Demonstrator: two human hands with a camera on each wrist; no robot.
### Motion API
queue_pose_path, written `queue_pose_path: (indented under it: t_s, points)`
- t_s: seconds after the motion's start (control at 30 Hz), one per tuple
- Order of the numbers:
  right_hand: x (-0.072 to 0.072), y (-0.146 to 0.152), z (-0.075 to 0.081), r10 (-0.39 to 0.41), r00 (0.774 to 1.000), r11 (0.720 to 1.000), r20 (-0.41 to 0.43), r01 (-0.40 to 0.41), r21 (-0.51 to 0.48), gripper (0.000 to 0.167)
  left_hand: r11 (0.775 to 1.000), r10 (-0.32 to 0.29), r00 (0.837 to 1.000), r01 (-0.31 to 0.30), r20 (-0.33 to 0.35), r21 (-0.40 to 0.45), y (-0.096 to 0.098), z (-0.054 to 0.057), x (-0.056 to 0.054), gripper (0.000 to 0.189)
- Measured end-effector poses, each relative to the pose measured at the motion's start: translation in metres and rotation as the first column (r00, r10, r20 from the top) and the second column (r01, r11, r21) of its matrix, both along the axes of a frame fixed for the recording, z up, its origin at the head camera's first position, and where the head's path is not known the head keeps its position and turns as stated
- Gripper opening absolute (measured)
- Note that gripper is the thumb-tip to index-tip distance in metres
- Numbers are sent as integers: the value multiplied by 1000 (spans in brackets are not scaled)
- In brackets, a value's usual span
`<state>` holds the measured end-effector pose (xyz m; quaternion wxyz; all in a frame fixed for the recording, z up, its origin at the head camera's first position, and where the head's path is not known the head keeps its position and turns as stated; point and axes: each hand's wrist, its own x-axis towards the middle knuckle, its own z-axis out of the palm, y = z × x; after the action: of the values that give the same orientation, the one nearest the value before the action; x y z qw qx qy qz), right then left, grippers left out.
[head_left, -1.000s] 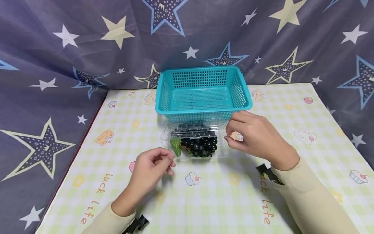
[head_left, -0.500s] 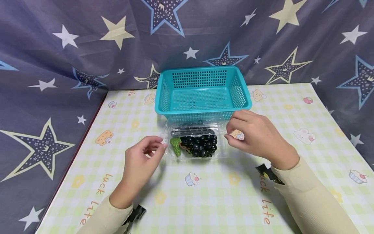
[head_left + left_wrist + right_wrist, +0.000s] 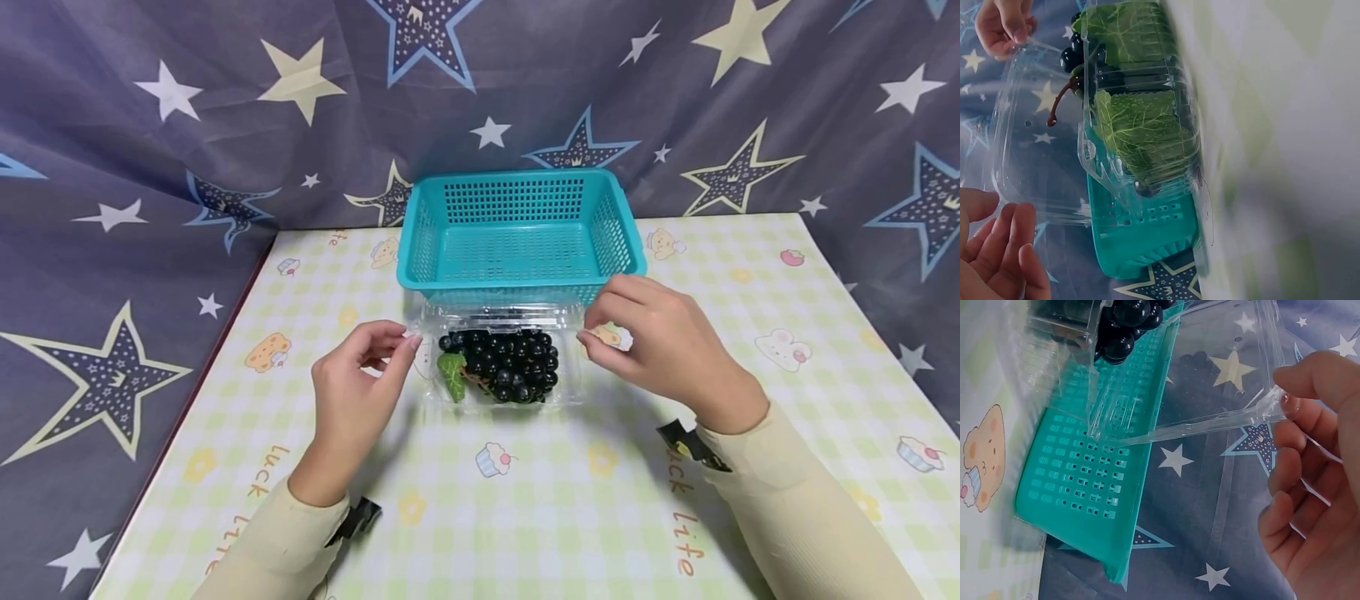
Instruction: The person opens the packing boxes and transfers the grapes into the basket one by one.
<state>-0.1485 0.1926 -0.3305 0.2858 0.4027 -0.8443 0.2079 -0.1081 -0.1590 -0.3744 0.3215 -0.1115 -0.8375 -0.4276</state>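
One clear lid [image 3: 495,317] held up by two hands

By the left hand [image 3: 356,379] and the right hand [image 3: 663,342], a corner of the lid is pinched between thumb and fingertips; the transparent edge at the left is hard to make out. Below it, one clear box [image 3: 567,392] is set on the checked cloth [image 3: 525,533], its long axis running left to right, parallel to the one turquoise basket [image 3: 513,202] behind. Inside lies one bunch of dark grapes [image 3: 517,362], whose overlapping berries cannot be counted. At its left end one leaf [image 3: 453,377] is seen from above, tip toward the person; two leaf patches [image 3: 1144,128] are shown by the left wrist view. Two sleeves [image 3: 810,508] are cut off below.
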Motion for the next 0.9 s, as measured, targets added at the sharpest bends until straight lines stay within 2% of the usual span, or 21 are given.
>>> queue_pose_path:
  t_s: [0.27, 0.37, 0.53, 0.9]
  points:
    - [-1, 1, 1, -25, 1000, 999, 11, 25, -34, 8, 1000, -15, 1000, 15, -25, -22, -2, 3, -8, 24]
    - [-2, 1, 0, -28, 1000, 998, -9, 28, -60, 8, 999, -16, 999, 15, -45, -36, -3, 4, -12, 23]
    - [-2, 1, -1, -53, 999, 994, -10, 52, -95, 7, 999, -15, 999, 12, -43, -51, -3, 8, -15, 21]
    - [-3, 2, -1, -168, 983, 976, 70, 176, -130, 10, 994, -38, 995, 29, -88, -105, 1, 9, -23, 21]
